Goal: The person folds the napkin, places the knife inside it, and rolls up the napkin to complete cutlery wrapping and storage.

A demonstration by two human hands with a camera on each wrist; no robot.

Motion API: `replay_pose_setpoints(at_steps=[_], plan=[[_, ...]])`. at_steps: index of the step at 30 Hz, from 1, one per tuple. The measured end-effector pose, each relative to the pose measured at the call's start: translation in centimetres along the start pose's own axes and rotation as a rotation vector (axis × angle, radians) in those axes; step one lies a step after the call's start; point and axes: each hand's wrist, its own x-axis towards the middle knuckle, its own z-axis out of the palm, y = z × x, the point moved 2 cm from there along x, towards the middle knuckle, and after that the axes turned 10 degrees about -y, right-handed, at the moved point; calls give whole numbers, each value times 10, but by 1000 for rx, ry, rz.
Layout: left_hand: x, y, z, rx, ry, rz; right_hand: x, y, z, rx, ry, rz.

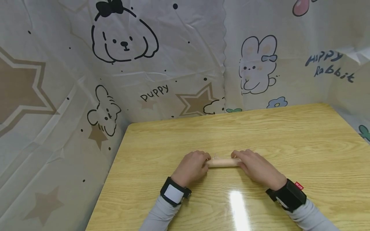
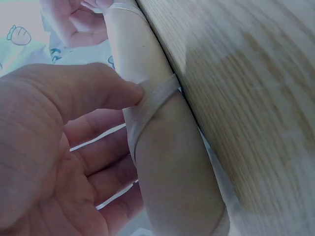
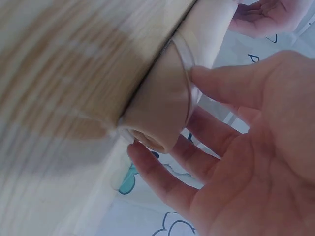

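A beige, smooth cloth roll [image 1: 222,163] lies crosswise on the wooden table, a thin raised band slanting round it near each hand. My left hand [image 1: 193,167] holds its left end, thumb on the near side and fingers along the far side. The left wrist view has that thumb pressing the roll [image 2: 172,167] beside the band. At the other end, my right hand [image 1: 255,167] grips likewise. In the right wrist view, the roll's [image 3: 157,98] open end shows coiled layers, with one fingertip right at its edge. Palms hide both ends in the head view.
The light wooden table [image 1: 162,138] spreads out round the hands, with a bright glare streak in front of the roll. Printed fabric sheets [image 1: 185,38] with cartoon animals and stars hang along the table's back and left edges. Each wrist wears a black strap.
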Motion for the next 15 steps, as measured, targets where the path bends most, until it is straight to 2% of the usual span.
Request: replay_pose_setpoints(at_steps=[4,10,15], plan=[[-1,-1,1,-13,4,12,1,1,1,-11,12,23],[0,2,5,98,65,-13,2,-1,1,-27,46,21],[2,6,9,51,117,-4,4,-4,-1,35,39,32]])
